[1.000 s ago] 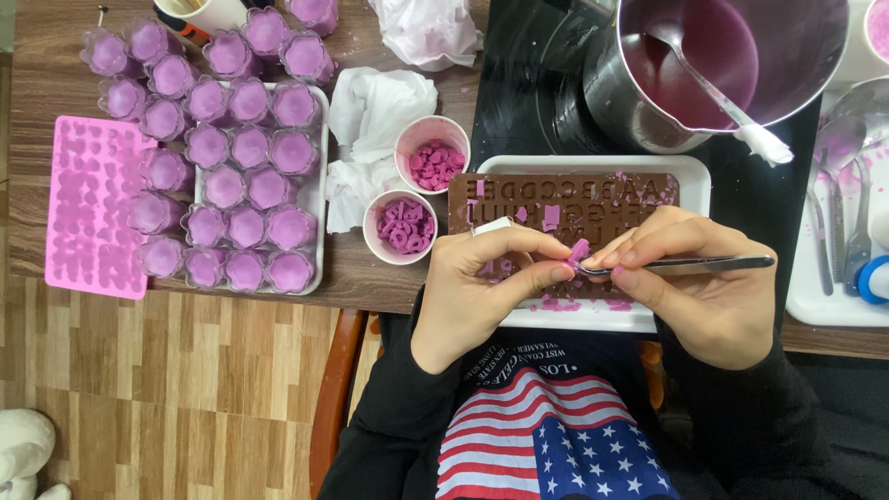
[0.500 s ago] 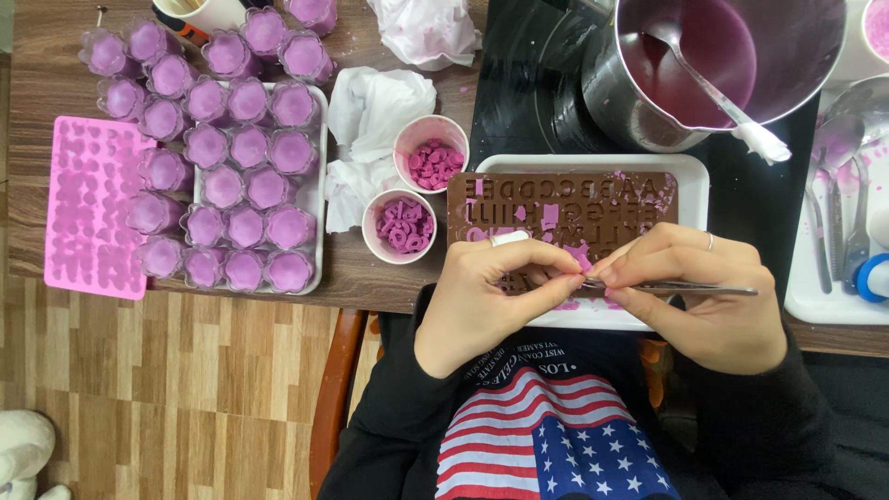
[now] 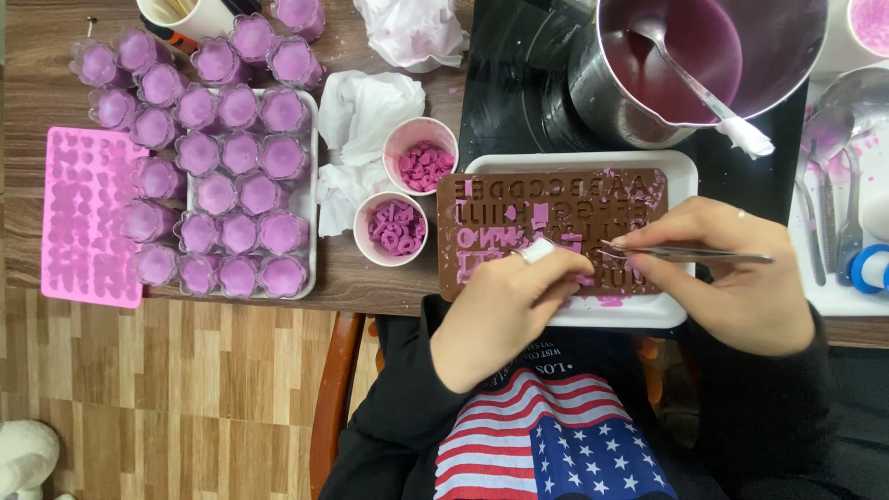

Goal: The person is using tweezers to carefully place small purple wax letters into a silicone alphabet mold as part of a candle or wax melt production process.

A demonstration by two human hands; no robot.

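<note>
Only the head view here, looking straight down. It's a dark wood table [image 3: 370, 278] with pale wood-plank flooring [image 3: 185, 398] below its edge, and a black cooktop [image 3: 528, 93] set on the right part of it. A steel pot [image 3: 704, 56] of purple liquid sits on that, a spoon [image 3: 713, 97] leaning inside.

The brown letter mold [image 3: 500, 208] lies on a white tray [image 3: 676, 167] right at the table's near edge, smeared with pink bits. The left hand [image 3: 505, 306] is curled, fingertips pressed down on the mold's lower middle; it's pinching or pushing at the mold, can't tell if it has a piece in it. The right hand [image 3: 732, 278] is closed around thin metal tweezers [image 3: 690, 252], tips pointing left at the mold, just beside the left fingertips.

Left of the mold: two small cups, one with pink pieces [image 3: 421, 153] and one with purple letters [image 3: 391, 229], crumpled tissue [image 3: 366, 111], a tray of purple-filled clear cups [image 3: 231, 185], and a pink mold [image 3: 88, 218] at the far left.

Compared with half a second back, both hands have slid slightly lower-right on the mold and the tweezers sit flatter; a second ago the tweezers were lower and the fingers bunched closer together. Everything else hasn't budged.
</note>
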